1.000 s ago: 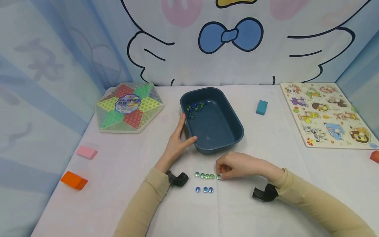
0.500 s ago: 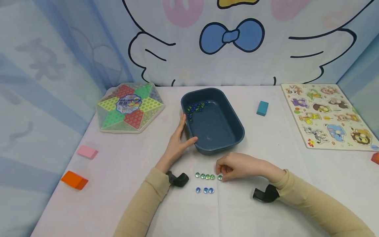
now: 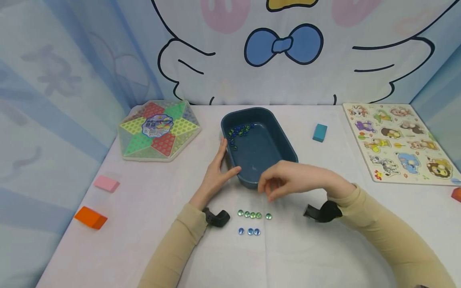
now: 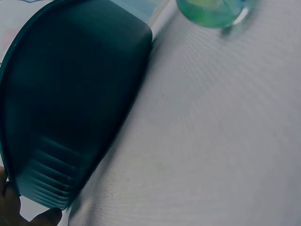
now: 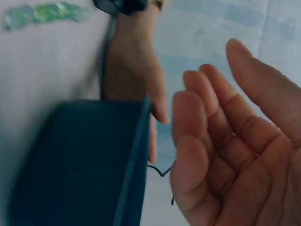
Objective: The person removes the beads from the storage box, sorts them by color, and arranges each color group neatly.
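Observation:
A dark blue tub (image 3: 230,117) stands mid-table with several green and blue marbles (image 3: 239,131) in its far left corner. My left hand (image 3: 220,162) rests against the tub's near left corner, fingers straight along the side and thumb on the front wall (image 4: 70,117). My right hand (image 3: 269,189) hovers just before the tub's front edge, holding nothing; its fingers (image 5: 211,141) are relaxed and the palm is bare. On the cloth below lie a row of several green marbles (image 3: 253,215) and a shorter row of three blue marbles (image 3: 249,231).
A Chinese checkers board (image 3: 158,130) lies at the back left and an animal peg puzzle (image 3: 399,140) at the right. Loose blocks: teal (image 3: 319,132), pink (image 3: 106,184), orange (image 3: 90,218), and one at the right edge (image 3: 456,194).
My right hand let go of the rightmost green marble, which stays at the end of the row, and rose away towards the tub. The left hand has not moved.

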### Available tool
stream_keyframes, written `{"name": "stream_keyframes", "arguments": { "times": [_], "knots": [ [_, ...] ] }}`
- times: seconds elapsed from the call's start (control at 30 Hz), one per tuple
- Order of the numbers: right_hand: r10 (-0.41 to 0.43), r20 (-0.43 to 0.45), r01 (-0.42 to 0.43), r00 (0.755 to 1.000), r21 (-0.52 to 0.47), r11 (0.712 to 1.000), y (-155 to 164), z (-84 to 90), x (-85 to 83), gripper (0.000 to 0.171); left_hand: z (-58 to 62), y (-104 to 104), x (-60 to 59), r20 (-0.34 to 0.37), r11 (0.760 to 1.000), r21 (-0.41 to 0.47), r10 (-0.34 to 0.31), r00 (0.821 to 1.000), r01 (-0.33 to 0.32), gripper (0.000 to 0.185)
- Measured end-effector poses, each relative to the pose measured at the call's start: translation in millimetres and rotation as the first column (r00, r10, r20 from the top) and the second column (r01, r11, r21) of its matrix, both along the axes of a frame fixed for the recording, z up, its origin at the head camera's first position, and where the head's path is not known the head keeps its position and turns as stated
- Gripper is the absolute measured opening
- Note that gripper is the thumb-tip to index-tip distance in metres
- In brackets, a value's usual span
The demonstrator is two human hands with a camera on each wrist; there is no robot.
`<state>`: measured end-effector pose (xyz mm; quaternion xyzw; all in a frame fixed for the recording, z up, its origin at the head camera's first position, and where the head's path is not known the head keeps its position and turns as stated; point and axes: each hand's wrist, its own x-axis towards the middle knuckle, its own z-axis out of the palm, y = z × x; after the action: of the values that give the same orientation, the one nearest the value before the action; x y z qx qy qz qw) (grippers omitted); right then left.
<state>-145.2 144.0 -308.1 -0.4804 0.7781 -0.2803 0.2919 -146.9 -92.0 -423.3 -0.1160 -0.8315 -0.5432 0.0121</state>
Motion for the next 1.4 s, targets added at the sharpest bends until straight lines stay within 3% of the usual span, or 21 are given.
{"name": "stream_keyframes", "arguments": {
  "times": [0.13, 0.37, 0.53, 0.9, 1.17, 1.4],
  "knots": [
    [-0.016, 0.024, 0.017, 1.0, -0.053, 0.998, -4.2, 16.9, -22.6, 0.017, -0.6, -1.0, -0.1, 0.004, 1.0, 0.006, 0.001, 1.0, -0.001, 0.104],
    [-0.147, 0.082, 0.154, 0.986, -0.081, 0.985, -18.2, 29.7, -64.0, 0.021, -0.1, -2.0, -0.2, 0.023, 1.0, 0.006, -0.009, 1.0, 0.009, 0.089],
    [-0.218, 0.056, 0.222, 0.974, -0.09, 0.971, -31.8, 17.7, -83.8, 0.02, -0.7, -2.1, 0.0, 0.024, 0.999, 0.025, -0.025, 0.999, 0.025, 0.089],
    [-0.281, 0.016, 0.281, 0.96, -0.036, 0.959, -58.7, -8.0, -111.5, 0.024, -1.0, -2.5, -0.1, 0.026, 0.999, 0.026, -0.022, 0.999, 0.021, 0.095],
    [-0.266, -0.141, 0.283, 0.953, 0.117, 0.952, -74.3, -24.1, -125.1, 0.017, -0.7, -3.1, 0.0, 0.015, 1.0, 0.024, -0.013, 1.0, 0.013, 0.092],
    [-0.228, -0.205, 0.27, 0.952, 0.207, 0.94, -80.2, -39.1, -127.5, 0.02, -1.3, -1.5, -1.7, 0.005, 1.0, 0.007, -0.011, 1.0, 0.011, 0.089]
  ]
}}
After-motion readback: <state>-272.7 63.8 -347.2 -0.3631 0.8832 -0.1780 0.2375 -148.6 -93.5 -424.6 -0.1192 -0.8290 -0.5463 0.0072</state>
